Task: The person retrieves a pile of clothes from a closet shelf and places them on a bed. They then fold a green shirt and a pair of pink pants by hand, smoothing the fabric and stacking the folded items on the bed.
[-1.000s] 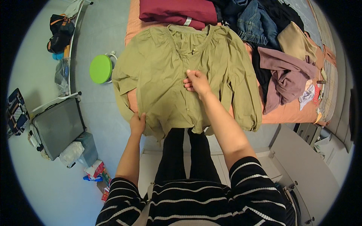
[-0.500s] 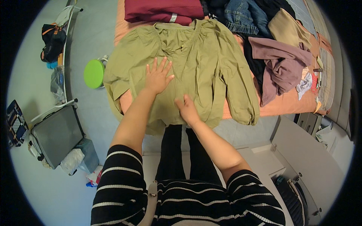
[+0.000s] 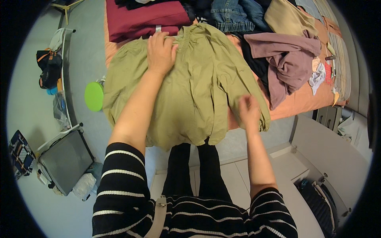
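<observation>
A long-sleeved olive-green blouse (image 3: 186,91) lies spread on the orange-covered bed, its gathered neckline at the far side and its hem hanging over the near edge. On the neckline's left part rests my left hand (image 3: 162,53), fingers reaching forward and thumb apart, hiding some of the collar. My right hand (image 3: 249,113) is over the blouse's right sleeve, near the cuff. Its fingers look bent but are blurred, so a hold on the cloth cannot be made out.
Behind the blouse lie a folded dark-red garment (image 3: 147,20) and blue jeans (image 3: 232,16). To the right are a beige garment (image 3: 291,18) and a crumpled mauve garment (image 3: 287,59). A green round stool (image 3: 94,96) stands left of the bed. An open cabinet door (image 3: 329,146) is at lower right.
My left hand has moved from the blouse's middle up to its neckline. My right hand has shifted right, from the lower front to the sleeve. The blouse's hem looks straighter and fuller.
</observation>
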{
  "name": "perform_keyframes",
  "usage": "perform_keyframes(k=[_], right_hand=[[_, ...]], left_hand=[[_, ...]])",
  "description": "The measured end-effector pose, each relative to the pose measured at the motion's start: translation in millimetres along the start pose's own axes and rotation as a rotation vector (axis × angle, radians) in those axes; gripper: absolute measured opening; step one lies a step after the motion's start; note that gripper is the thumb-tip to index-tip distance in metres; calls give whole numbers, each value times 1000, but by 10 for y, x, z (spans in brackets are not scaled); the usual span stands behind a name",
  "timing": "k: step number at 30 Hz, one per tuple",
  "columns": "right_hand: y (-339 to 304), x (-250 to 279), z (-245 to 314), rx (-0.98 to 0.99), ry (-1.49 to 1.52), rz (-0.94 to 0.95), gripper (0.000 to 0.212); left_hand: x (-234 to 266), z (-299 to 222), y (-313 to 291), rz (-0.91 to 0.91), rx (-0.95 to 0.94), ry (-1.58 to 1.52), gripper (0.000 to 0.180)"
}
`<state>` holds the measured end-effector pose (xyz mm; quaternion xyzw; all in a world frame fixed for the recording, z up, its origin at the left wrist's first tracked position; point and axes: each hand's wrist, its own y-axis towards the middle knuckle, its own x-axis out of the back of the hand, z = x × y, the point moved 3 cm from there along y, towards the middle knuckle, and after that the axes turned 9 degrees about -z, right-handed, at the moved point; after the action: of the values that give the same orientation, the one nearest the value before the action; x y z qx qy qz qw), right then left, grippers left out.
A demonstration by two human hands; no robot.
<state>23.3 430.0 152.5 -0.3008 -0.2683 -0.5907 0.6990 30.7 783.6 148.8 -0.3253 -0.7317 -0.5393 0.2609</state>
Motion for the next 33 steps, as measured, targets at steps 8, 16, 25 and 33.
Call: perform_keyframes(k=[8,16,25,33], right_hand=[[575,-105,-612,20,-549,-114,68],[446,-312,-688,131,-573,-166,70],[588,-204,-765,81,-584,-105,73],[861,561,-1163,-167,-448,149,37]], left_hand=[[-433,576,256,516,111,321,38],[-1162,1455,647,656,365,290,47],[-667,191,195,393,178,199,52],[-769,331,-46,561,376,99,33]])
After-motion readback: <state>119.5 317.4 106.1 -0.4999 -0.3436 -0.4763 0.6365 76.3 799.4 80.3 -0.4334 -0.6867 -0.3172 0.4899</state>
